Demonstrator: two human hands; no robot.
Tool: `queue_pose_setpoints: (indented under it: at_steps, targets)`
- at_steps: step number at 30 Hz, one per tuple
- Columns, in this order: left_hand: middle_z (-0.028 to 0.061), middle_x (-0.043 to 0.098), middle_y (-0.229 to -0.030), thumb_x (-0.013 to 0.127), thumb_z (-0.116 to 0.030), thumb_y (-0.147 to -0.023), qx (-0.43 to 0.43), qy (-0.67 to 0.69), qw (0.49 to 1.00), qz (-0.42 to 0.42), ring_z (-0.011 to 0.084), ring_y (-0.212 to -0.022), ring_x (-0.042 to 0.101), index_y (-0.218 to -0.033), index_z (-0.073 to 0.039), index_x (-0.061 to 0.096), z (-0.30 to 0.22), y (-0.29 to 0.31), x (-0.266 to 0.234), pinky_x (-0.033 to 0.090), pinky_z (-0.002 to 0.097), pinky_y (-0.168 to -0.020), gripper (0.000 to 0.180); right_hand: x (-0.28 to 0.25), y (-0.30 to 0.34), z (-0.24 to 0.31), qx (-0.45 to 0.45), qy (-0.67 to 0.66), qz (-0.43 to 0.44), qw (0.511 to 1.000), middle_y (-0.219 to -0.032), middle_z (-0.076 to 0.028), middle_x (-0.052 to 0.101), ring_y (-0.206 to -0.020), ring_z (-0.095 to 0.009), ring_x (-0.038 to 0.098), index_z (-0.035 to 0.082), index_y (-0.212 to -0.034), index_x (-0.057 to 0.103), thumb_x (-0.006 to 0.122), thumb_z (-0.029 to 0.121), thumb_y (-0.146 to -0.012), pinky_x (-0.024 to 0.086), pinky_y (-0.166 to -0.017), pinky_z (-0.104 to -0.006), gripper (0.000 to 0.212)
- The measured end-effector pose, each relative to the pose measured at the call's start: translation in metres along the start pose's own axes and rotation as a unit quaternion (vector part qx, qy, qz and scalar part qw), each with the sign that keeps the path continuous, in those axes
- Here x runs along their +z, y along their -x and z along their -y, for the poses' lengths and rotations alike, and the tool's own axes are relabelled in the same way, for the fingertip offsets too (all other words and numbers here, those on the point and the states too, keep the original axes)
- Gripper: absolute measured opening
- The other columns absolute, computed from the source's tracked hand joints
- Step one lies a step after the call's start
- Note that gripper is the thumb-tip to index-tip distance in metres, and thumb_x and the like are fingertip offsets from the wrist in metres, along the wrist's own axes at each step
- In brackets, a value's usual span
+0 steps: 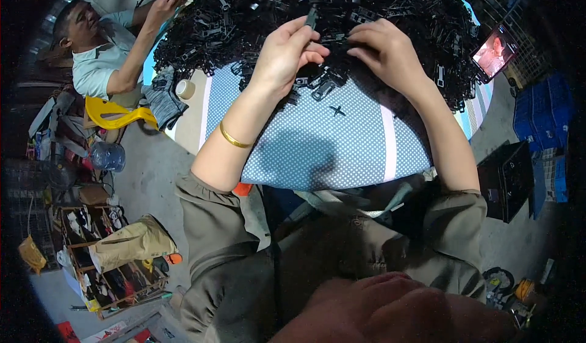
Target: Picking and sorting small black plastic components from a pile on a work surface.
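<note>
A large heap of small black plastic parts [427,32] covers the far part of the table. My left hand [282,56], a gold bangle on its wrist, is closed at the heap's near edge. Its thumb and forefinger pinch a small dark plastic part [312,18] that points upward. Across from it, my right hand [387,49] hovers over the heap with curved fingers. A gap shows between its thumb and forefinger, and I see nothing held there. Nearer to me, a small black cross-shaped piece [337,110] lies loose on the blue dotted tablecloth [299,151].
At the far left sits another person [101,56] with a raised arm. A pale cup-like item [185,88] and grey striped fabric [163,102] lie at the table's left side. A lit screen [494,51] stands at the right edge. Blue crates [542,111] and a black box [506,181] are beyond.
</note>
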State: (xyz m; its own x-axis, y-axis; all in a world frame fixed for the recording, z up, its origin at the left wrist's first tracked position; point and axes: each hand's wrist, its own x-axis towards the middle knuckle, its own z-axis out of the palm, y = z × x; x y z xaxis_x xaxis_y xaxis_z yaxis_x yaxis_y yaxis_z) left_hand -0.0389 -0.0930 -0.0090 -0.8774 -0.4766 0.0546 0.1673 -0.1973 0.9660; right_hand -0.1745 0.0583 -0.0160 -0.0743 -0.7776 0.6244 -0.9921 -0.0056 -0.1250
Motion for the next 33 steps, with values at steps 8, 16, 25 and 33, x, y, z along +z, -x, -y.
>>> queue_pose_setpoints:
  at_steps: [8,16,25,33]
  targets:
    - [0.0234,0.053,-0.103,0.037,-0.019,-0.093,0.013,-0.030,0.999,0.015,0.0280,-0.084,0.062,-0.124,0.009,0.030,-0.001,0.007,0.009,0.054,0.0276,-0.071,0.043,-0.007,0.000,0.016,0.243,-0.444,-0.003,0.862,-0.092,-0.003,0.058,-0.081,-0.009,0.057,0.008,-0.114,0.054,0.057,0.009,-0.082,0.047,-0.071,-0.0218,0.032]
    - [0.0215,0.056,-0.100,0.035,-0.019,-0.094,-0.058,0.041,0.996,0.053,0.0275,-0.086,0.062,-0.115,0.009,0.041,0.004,0.010,0.016,0.054,0.0299,-0.075,0.036,-0.014,0.002,0.016,0.223,-0.304,-0.012,0.926,-0.079,0.001,0.055,-0.075,-0.006,0.054,0.005,-0.112,0.053,0.060,0.006,-0.080,0.044,-0.068,-0.0190,0.033]
    - [0.0181,0.056,-0.102,0.035,-0.018,-0.094,-0.080,0.124,0.988,0.037,0.0224,-0.091,0.060,-0.116,0.007,0.041,0.009,0.014,0.019,0.051,0.0309,-0.082,0.034,-0.002,-0.001,0.028,0.260,-0.456,-0.036,0.851,-0.080,-0.001,0.058,-0.073,-0.007,0.056,0.002,-0.115,0.051,0.060,0.004,-0.079,0.046,-0.066,-0.0200,0.038]
    - [0.0174,0.054,-0.104,0.033,-0.016,-0.094,-0.070,0.124,0.988,0.058,0.0224,-0.094,0.058,-0.119,0.008,0.039,0.013,0.013,0.019,0.048,0.0323,-0.087,0.035,0.005,0.000,0.034,0.263,-0.414,-0.070,0.868,-0.085,-0.004,0.060,-0.078,-0.010,0.059,-0.001,-0.103,0.052,0.062,0.003,-0.077,0.048,-0.071,-0.0210,0.028]
